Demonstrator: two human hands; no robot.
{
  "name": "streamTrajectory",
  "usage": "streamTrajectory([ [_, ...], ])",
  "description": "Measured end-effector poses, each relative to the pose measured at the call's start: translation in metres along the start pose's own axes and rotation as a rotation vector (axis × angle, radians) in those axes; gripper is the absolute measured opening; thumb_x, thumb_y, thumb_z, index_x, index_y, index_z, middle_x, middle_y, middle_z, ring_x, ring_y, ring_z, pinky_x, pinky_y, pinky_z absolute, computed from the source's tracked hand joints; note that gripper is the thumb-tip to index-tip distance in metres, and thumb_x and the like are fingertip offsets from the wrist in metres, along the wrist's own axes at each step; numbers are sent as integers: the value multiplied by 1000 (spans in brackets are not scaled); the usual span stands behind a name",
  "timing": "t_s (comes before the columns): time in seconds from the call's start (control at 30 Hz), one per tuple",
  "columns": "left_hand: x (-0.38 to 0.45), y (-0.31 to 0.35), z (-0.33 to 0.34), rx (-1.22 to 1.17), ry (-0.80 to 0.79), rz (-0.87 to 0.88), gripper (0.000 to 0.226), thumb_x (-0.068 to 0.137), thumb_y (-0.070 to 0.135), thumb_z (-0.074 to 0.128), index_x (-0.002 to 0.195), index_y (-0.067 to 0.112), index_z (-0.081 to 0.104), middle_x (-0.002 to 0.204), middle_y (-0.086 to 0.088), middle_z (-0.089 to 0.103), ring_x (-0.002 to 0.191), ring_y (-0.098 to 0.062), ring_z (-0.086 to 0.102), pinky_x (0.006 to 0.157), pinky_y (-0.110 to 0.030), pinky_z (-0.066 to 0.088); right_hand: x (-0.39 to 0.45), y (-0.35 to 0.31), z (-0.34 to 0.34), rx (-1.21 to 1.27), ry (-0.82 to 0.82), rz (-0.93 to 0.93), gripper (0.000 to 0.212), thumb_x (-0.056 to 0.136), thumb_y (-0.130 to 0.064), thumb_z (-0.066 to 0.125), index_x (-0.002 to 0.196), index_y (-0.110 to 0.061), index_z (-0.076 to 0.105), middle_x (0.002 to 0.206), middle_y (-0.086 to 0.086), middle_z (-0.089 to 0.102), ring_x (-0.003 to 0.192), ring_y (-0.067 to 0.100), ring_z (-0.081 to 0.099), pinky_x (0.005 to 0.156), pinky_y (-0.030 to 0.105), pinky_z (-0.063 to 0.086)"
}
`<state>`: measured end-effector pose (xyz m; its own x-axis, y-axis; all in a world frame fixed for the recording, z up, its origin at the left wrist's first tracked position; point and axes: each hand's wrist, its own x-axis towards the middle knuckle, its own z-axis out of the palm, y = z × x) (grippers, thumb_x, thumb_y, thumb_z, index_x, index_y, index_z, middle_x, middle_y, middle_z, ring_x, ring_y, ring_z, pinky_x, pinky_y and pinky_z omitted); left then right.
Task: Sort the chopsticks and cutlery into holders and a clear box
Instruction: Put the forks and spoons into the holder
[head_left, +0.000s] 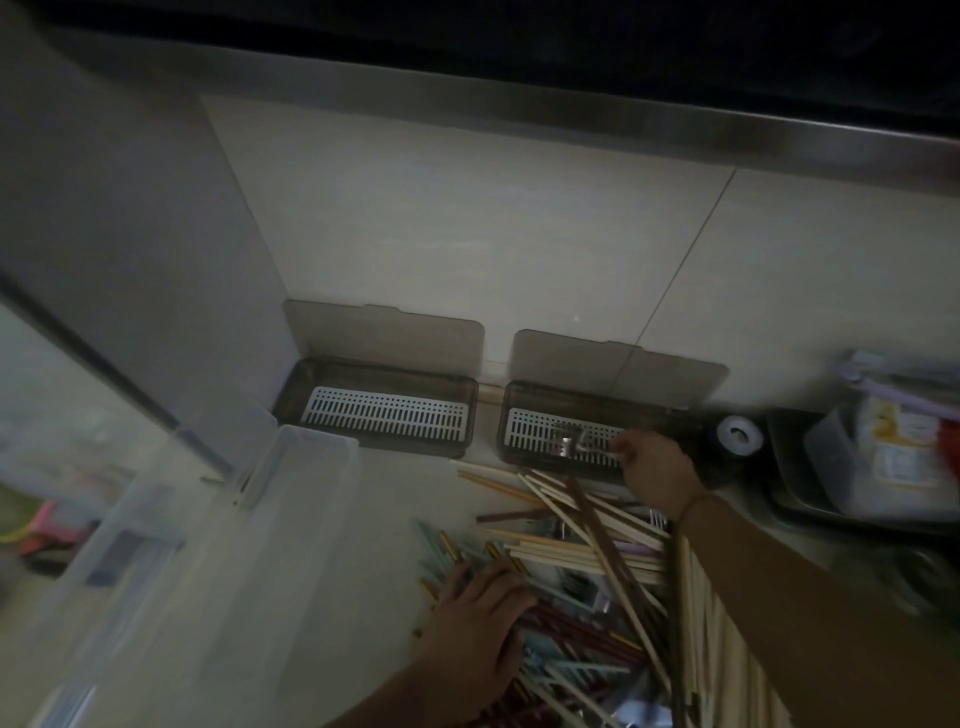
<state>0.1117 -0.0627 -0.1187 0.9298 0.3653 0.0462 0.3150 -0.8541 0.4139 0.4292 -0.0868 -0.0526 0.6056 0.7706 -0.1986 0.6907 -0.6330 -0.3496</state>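
Observation:
Two dark holders with white slotted trays and raised lids stand against the wall: the left holder (376, 410) is empty, and the right holder (550, 436) has metal forks (571, 441) lying in it. My right hand (657, 475) reaches into the right holder, its fingers curled around the fork handles. A mixed pile of chopsticks (597, 561) in pale wood, brown, teal and dark red, with some cutlery, covers the counter below. My left hand (478, 613) rests flat on the pile's left edge. A clear box (218, 530) stands at the left.
A roll of tape (737, 434) sits right of the right holder. A dark tray with plastic containers and packets (883, 462) fills the right side. Tiled wall (467, 234) rises behind the holders. Colourful items (31, 525) lie at the far left.

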Motion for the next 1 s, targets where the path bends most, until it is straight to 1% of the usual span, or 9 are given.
streamTrajectory([
  [0.07,-1,0,0,-2,7,3,38,85,43,57,123,41,55,130,20,53,133,-10,44,107,-44,40,1,1,7,39,-76,-17,18,97,-21,49,92,-16,65,92,11,67,88,31,62,77,34,49],
  [0.13,-1,-1,1,-7,20,0,37,86,43,57,123,40,55,130,20,53,132,-10,46,108,-44,39,-5,2,9,62,-91,-33,27,99,-28,46,88,-11,64,82,11,64,82,31,62,70,32,46],
  [0.23,-1,-1,3,-9,53,12,37,88,42,56,125,39,55,131,19,53,134,-10,43,114,-41,33,-26,1,6,74,137,-98,19,95,-22,56,102,-10,69,100,11,67,96,30,60,82,33,48],
  [0.33,-2,0,4,-19,87,17,36,89,40,55,125,38,56,131,19,54,136,-10,41,113,-37,23,-70,-4,8,-1,327,-250,11,87,-22,60,93,-19,68,95,3,64,94,22,57,81,32,49],
  [0.47,-1,2,3,-34,109,20,33,90,39,56,123,37,57,130,18,55,137,-9,41,113,-36,23,-138,-1,21,-115,186,-454,5,80,-30,65,84,-29,68,82,-9,62,80,15,57,65,27,50],
  [0.6,-2,0,5,-33,91,12,32,91,38,54,123,37,57,131,18,53,138,-8,38,114,-37,22,-166,17,50,-260,67,-334,20,73,-46,55,86,-38,67,80,-16,57,81,12,58,63,25,49],
  [0.73,-2,-1,6,-34,77,18,31,93,38,52,123,37,57,133,18,52,137,-10,39,112,-39,24,-171,24,62,-371,140,-220,28,72,-42,43,75,-36,70,77,-12,57,85,18,52,55,31,48],
  [0.9,-3,-2,8,-49,87,25,31,91,37,53,122,36,57,131,14,52,134,-13,43,110,-42,28,-171,21,64,-397,150,-81,15,65,-44,57,66,-36,70,75,-11,56,85,20,54,56,33,47],
  [1.0,-4,-1,8,-40,102,35,31,91,37,54,122,37,56,131,14,52,133,-14,43,109,-42,29,-171,20,66,-348,173,-100,22,68,-44,51,63,-32,69,74,-12,53,84,17,50,57,30,48],
])
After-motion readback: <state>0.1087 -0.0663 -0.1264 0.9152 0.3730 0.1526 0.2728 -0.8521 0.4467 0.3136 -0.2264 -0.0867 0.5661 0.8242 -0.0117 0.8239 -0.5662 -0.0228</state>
